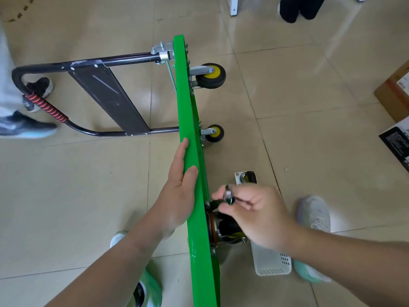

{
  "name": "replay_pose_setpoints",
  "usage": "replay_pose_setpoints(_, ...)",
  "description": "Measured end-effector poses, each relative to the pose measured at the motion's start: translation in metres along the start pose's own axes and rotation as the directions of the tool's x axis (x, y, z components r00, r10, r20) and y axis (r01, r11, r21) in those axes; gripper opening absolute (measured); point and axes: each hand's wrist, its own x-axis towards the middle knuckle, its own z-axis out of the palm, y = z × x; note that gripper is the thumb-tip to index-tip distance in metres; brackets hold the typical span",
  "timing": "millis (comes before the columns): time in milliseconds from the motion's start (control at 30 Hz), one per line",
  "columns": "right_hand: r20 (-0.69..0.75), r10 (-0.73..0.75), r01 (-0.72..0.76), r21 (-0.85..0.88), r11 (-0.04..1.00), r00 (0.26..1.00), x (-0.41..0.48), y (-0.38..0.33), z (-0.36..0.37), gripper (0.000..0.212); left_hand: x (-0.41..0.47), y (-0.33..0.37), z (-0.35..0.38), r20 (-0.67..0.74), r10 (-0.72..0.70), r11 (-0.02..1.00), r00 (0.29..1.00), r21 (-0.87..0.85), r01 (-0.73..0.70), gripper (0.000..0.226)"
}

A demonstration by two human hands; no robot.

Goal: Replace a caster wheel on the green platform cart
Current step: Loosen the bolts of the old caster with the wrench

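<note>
The green platform cart [188, 120] stands on its edge on the tiled floor, its black handle [93, 63] folded out to the left. Two yellow-hubbed caster wheels [211, 75] [214, 132] stick out on its right side. My left hand [180, 189] lies flat against the top edge of the deck, thumb on the rim. My right hand [250, 211] pinches a small metal tool [228, 196] at the near caster [228, 229], which sits against the underside and is partly hidden by my hand. A loose caster [246, 177] lies on the floor beyond.
A white perforated basket [271, 260] lies on the floor under my right forearm. My shoes show near the cart. Another person's feet stand at left by the handle. Cardboard boxes [396, 100] sit at the right edge.
</note>
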Motion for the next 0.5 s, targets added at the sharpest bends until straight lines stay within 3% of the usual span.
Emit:
replay_pose_setpoints(100, -0.070, -0.094, 0.093, -0.013, 0.996, 0.993, -0.012, 0.010, 0.004, 0.025, 0.000, -0.001, 0.001, -0.011, -0.001, 1.000, 1.000, -0.005, 0.001, 0.057)
replay_pose_setpoints(300, -0.139, -0.127, 0.126, -0.013, 0.992, 0.982, -0.005, 0.012, 0.000, 0.026, 0.000, 0.001, 0.001, -0.012, -0.005, 1.000, 1.000, 0.015, 0.005, 0.057)
replay_pose_setpoints(500, -0.128, -0.009, 0.024, 0.116, 0.993, 0.992, 0.015, 0.001, -0.016, 0.023, 0.000, 0.000, -0.001, 0.017, -0.011, 1.000, 1.000, 0.012, 0.011, 0.057)
